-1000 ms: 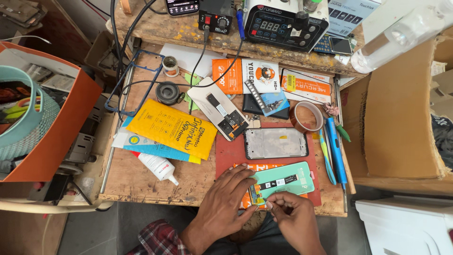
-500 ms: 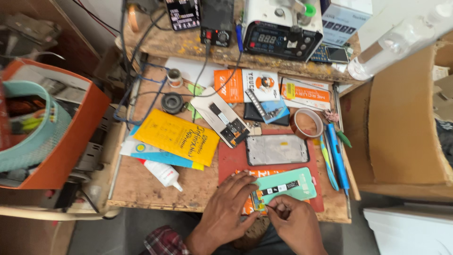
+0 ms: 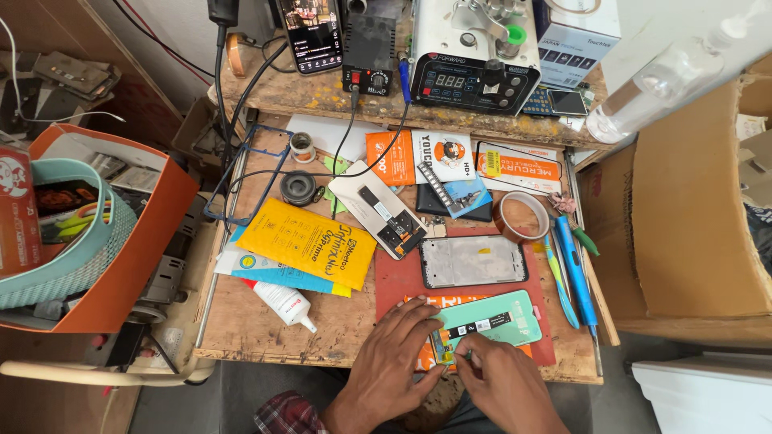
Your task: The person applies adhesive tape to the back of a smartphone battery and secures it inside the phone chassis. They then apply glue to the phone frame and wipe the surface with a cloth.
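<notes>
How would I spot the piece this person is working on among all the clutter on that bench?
Start at the dark red mat on the wooden workbench, near its front edge. At the mat's near end lies a mint-green phone back with a dark strip across it, the left hand and right hand meeting at its lower left corner. The grey phone frame just behind it is untouched.
</notes>
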